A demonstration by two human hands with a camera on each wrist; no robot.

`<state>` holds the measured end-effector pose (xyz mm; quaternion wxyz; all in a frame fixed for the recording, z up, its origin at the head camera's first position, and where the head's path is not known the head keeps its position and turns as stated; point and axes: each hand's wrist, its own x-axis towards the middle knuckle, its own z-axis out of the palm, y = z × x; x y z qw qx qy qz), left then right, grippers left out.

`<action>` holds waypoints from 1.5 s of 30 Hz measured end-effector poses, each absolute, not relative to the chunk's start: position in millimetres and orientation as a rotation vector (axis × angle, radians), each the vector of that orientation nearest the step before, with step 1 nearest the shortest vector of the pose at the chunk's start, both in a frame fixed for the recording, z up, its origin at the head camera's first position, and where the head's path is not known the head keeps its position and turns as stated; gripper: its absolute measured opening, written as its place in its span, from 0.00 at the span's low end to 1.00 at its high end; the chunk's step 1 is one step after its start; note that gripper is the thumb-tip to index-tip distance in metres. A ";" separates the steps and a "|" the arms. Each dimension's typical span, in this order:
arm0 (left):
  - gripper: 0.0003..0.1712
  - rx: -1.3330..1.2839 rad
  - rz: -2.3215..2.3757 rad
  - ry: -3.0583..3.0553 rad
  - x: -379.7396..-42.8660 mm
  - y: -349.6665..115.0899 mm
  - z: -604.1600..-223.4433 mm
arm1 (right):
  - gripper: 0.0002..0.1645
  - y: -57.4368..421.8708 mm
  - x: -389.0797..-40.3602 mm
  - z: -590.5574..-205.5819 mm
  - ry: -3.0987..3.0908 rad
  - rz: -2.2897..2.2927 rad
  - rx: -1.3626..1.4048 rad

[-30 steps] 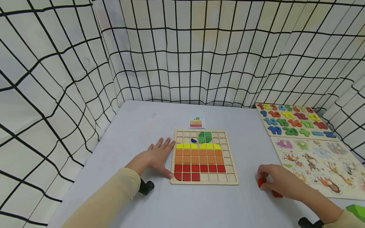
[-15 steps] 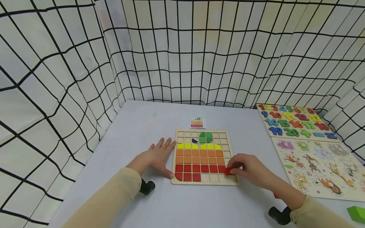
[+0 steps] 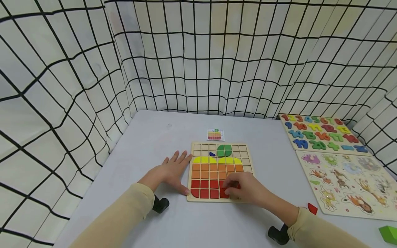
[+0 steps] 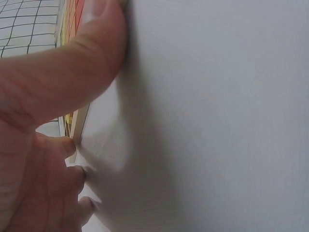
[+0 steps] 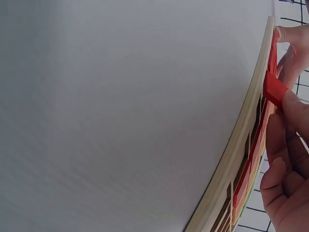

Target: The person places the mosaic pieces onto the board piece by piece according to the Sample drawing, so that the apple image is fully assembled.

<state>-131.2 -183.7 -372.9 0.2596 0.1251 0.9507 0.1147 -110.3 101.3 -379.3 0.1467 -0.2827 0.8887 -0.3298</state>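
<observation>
My right hand [image 3: 245, 186] is over the bottom row of a wooden grid puzzle board [image 3: 204, 200]. Thumb and fingers pinch a red square tile [image 5: 275, 90], tilted at the board's surface in the right wrist view. Colored tiles fill much of the grid: red rows, orange tiles [image 3: 213, 175], yellow tiles [image 3: 204, 160], green tiles [image 3: 224, 150] and a small blue piece [image 3: 212, 154]. My left hand [image 3: 171, 173] lies with spread fingers along the board's left edge, its thumb at the lower left corner. My right hand hides part of the lower right grid.
A small pattern card [image 3: 215, 134] lies behind the board. To the right are a number puzzle [image 3: 319, 132] and an animal puzzle [image 3: 347, 182]. A loose red piece [image 3: 312, 208] and a green block [image 3: 388, 235] lie nearby. Black netting [image 3: 198, 69] surrounds the table.
My right hand has picked up a red tile from the table at the right and carried it left to the board's bottom row. The left hand stays at the board's edge.
</observation>
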 end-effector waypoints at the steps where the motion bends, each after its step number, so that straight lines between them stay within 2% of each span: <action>1: 0.74 0.337 0.309 2.576 -131.2 -183.6 -372.8 | 0.04 101.1 -109.9 -379.5 2.563 -0.948 -0.809; 19: 0.74 0.337 0.307 2.584 -132.5 -184.3 -375.0 | 0.03 92.5 -106.6 -387.4 2.715 -0.750 -0.873; 24: 0.74 0.345 0.310 2.578 -132.6 -184.7 -376.7 | 0.02 103.2 -105.8 -382.3 2.718 -0.760 -0.828; 30: 0.75 0.340 0.312 2.577 -131.0 -183.5 -377.6 | 0.01 150.2 -111.6 -371.6 2.693 -0.725 -0.747; 38: 0.75 0.344 0.300 2.582 -131.2 -183.0 -376.0 | 0.09 241.2 -113.3 -365.4 2.681 -0.567 -0.665; 45: 0.74 0.348 0.300 2.584 -132.2 -183.5 -374.3 | 0.09 291.9 -111.2 -366.1 2.567 -0.448 -0.544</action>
